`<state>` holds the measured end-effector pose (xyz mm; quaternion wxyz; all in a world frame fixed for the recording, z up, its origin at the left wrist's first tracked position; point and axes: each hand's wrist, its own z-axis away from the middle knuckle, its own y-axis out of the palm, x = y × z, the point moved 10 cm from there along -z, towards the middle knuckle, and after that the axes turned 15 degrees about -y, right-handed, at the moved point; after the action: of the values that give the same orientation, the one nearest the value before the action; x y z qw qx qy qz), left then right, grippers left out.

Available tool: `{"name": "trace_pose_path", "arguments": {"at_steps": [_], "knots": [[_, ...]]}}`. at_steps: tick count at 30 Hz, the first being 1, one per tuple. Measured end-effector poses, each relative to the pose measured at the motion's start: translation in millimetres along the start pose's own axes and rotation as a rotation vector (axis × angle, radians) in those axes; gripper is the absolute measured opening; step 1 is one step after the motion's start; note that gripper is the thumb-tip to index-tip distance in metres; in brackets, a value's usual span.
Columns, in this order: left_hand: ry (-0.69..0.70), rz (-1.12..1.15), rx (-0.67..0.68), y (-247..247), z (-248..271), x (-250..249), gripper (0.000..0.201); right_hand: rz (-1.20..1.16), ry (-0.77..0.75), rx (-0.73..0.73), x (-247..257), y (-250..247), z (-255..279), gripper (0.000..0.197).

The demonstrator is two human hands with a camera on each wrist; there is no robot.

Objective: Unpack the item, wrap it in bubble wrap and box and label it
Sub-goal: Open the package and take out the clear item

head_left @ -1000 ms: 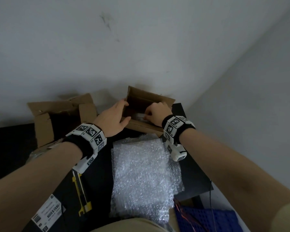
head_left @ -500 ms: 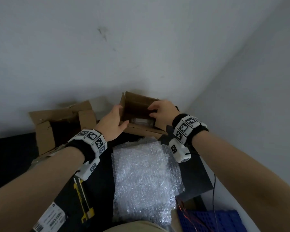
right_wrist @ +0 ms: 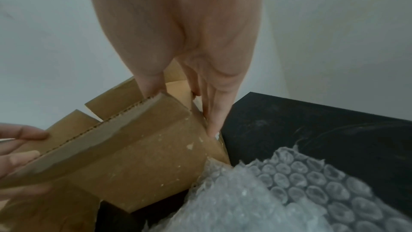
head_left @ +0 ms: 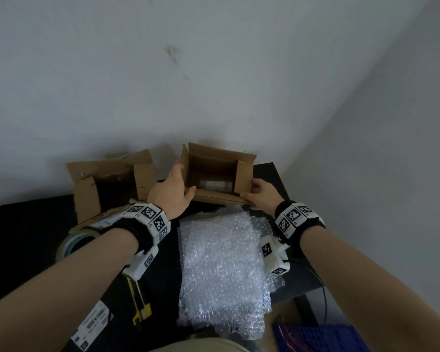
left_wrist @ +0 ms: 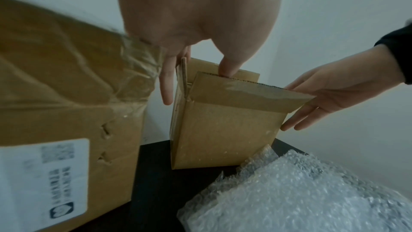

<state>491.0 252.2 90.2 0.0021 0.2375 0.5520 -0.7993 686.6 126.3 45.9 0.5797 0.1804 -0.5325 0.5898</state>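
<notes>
A: Where does the small cardboard box point(head_left: 215, 185) sit?
B: At the far right corner of the black table point(head_left: 31, 224), near the wall, its near side against the bubble wrap point(head_left: 221, 270). A bigger cardboard box point(head_left: 107, 184) stands just left.
A: Any writing?
B: A white shipping label point(left_wrist: 40, 179) on the bigger box, too blurred to read.
A: The hands?
B: The left hand point(head_left: 169, 191) holds the left wall, thumb over the near flap, fingers straight outside. The right hand point(head_left: 262, 196) pinches the near right corner. A pale item point(head_left: 215, 185) lies inside, between them.
</notes>
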Motion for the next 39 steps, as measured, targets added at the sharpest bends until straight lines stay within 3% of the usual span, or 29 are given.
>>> {"name": "trace_pose_path", "arguments": {"at_steps": [12, 24, 27, 30, 34, 37, 39], "knots": [[-0.105, -0.066, -0.073, -18, 14, 57, 0.068, 0.056, -0.073, 0.122, 32, 51, -23, 0.073], [-0.14, -0.14, -0.103, -39, 25, 92, 0.047, 0.128, -0.16, 0.187, 68, 99, -25, 0.055], [-0.089, -0.133, -0.106, -43, 28, 83, 0.041, 0.162, -0.188, 0.148, 74, 93, -18, 0.044], [-0.005, -0.158, -0.138, -48, 35, 68, 0.037, 0.208, -0.224, 0.074, 82, 79, -6, 0.047], [0.241, -0.196, -0.225, -52, 60, 31, 0.032, 0.353, -0.284, 0.019, 90, 61, 22, 0.045], [0.425, -0.224, -0.18, -37, 85, 4, 0.031, 0.444, -0.288, 0.018, 82, 57, 49, 0.047], [0.477, -0.227, -0.138, -24, 98, -5, 0.029, 0.482, -0.273, 0.011, 70, 55, 67, 0.046]]}}
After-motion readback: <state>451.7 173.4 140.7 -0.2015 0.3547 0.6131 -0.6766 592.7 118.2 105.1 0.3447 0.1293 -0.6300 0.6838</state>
